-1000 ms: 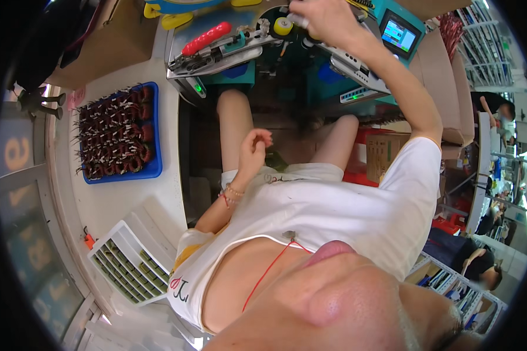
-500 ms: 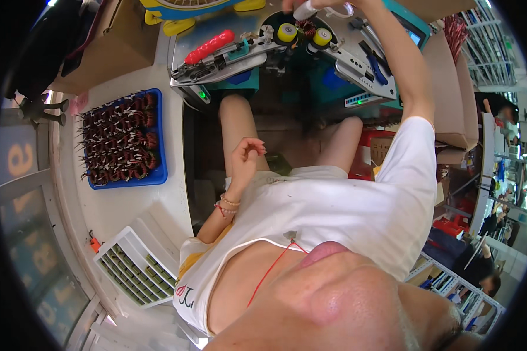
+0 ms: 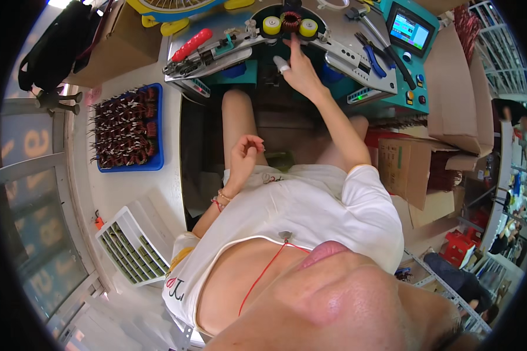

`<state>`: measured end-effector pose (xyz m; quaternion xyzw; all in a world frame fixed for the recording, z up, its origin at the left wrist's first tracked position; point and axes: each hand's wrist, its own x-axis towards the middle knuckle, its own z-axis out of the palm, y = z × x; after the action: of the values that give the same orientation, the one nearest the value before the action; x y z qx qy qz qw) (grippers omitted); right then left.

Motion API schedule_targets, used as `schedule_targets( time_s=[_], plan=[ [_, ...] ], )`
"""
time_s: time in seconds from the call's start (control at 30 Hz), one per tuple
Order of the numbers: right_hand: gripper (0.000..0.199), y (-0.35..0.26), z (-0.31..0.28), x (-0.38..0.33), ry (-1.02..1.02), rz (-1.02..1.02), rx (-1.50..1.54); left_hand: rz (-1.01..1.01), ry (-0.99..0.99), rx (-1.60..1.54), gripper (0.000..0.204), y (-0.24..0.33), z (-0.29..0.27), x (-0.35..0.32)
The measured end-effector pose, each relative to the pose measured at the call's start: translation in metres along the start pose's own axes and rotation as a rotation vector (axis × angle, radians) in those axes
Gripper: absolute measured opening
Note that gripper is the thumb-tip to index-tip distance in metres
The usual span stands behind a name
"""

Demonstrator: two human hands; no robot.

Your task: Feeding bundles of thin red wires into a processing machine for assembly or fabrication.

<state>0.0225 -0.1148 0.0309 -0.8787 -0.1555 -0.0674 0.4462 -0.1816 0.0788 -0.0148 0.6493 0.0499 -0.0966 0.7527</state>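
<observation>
My right hand (image 3: 303, 75) reaches up to the winding machine, index finger stretched toward the lower edge of a copper-wound ring coil (image 3: 290, 22). Whether the fingertip touches the coil is hard to tell. A white cover sits on one of this hand's digits. Yellow rollers (image 3: 271, 25) flank the coil in the machine's dark round opening. My left hand (image 3: 244, 158) stays over my lap near the thigh, loosely curled, thumb and fingers apart, with nothing visible in it. A beaded bracelet and red string circle that wrist.
A blue tray (image 3: 160, 128) of wound coils lies on the white table at left. Pliers (image 3: 373, 61) and a hammer (image 3: 386, 44) rest on the machine's right plate, beside a lit control screen (image 3: 410, 29). A red-handled clamp (image 3: 192, 45) is at left; cardboard boxes (image 3: 395, 167) stand at right.
My right hand has come down and back from the machine's far side to just below the coil. The control screen has come into fuller view. My left hand keeps its loose curl.
</observation>
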Motion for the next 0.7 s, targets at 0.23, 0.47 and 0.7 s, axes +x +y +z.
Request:
schedule_targets(
  time_s=[0.23,0.47,0.7],
  plan=[
    [0.077,0.015,0.028,0.016,0.191,-0.037,0.003,-0.105,0.039,-0.056,0.027,-0.007,0.026,-0.003],
    [0.060,-0.024,0.045,0.008,0.547,-0.131,0.031,-0.077,0.025,-0.066,0.025,-0.004,0.023,-0.001],
    [0.039,-0.043,0.047,0.013,0.515,0.097,0.264,-0.057,0.040,-0.023,0.021,-0.003,0.017,-0.004]
  ],
)
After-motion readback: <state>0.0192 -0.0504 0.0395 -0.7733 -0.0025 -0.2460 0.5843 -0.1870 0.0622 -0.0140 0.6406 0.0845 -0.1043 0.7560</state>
